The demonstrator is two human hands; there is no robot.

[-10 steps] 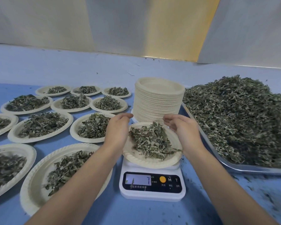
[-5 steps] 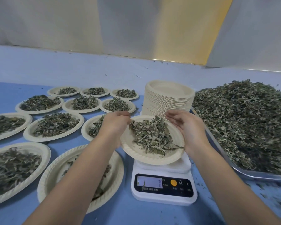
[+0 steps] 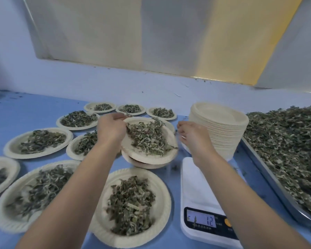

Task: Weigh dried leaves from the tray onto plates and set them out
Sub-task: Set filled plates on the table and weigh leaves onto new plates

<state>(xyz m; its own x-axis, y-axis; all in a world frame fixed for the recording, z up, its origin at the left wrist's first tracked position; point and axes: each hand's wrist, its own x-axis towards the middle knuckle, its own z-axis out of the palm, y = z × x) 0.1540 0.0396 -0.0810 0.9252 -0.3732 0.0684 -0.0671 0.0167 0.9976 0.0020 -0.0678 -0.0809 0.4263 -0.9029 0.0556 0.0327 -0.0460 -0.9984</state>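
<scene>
Fingers of the left hand curl over the far left rim of the loaded plate, gripping it so that it sits tilted, its right side lower, with a mound of dried leaves spread across it. This plate is left of the scale and overlaps the rim of another plate lying under it on the blue table; whether the two touch is unclear through the blur. The right hand hangs just beside the loaded plate's right edge, apart from it, its fingers loosely curled and holding nothing that can be made out. Under that forearm stands the white scale, its platform bare and its display reading 12 with a small dash in front. Behind the right hand rises a tall stack of empty plates. On the far right a metal tray holds a deep heap of the same leaves. To the left, filled plates lie in rows across the table, the nearest one just beside the scale, below the left forearm. A few leaf crumbs dot the table between scale and tray.
</scene>
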